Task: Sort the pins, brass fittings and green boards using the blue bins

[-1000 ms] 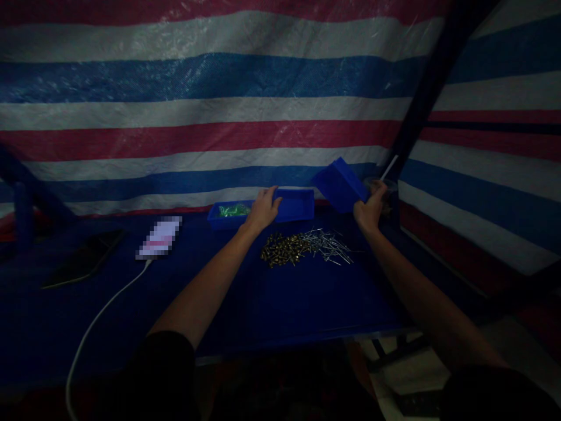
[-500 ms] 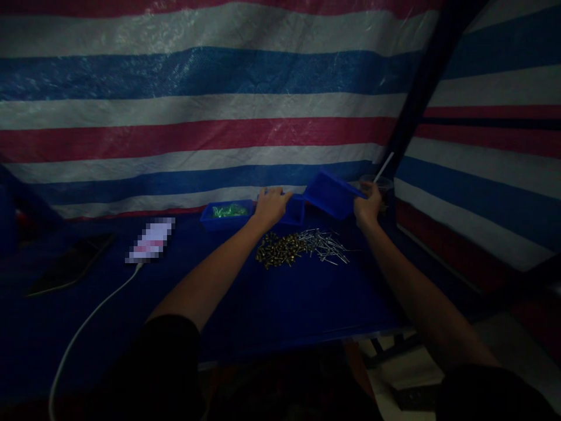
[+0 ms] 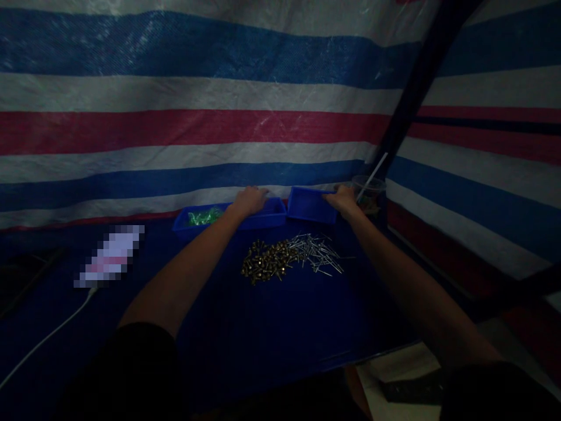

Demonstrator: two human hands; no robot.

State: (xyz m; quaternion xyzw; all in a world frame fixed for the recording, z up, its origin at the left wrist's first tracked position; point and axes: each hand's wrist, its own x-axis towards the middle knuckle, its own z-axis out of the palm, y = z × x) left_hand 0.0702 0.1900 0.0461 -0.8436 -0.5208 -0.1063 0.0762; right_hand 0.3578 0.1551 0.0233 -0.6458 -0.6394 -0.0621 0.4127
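Observation:
My right hand grips the right rim of a blue plastic tray, which is low by the tarp wall, its inside facing me. Over the left part of the middle blue tray, my left hand has its fingers bent at the rim; they are partly hidden. Left of it sits another blue tray with shiny green plastic packets. In front of the trays lies a pile of small brass-coloured fasteners, merging on its right into thin silver pins.
A clear plastic cup with a white straw stands behind my right hand. To the left lie a phone with a white cable and a dark flat device. Striped tarp walls the blue table at the back and right.
The right tray, tilted up in my right hand before, has come down beside the middle tray. My left hand stays at the middle tray. The view has shifted slightly.

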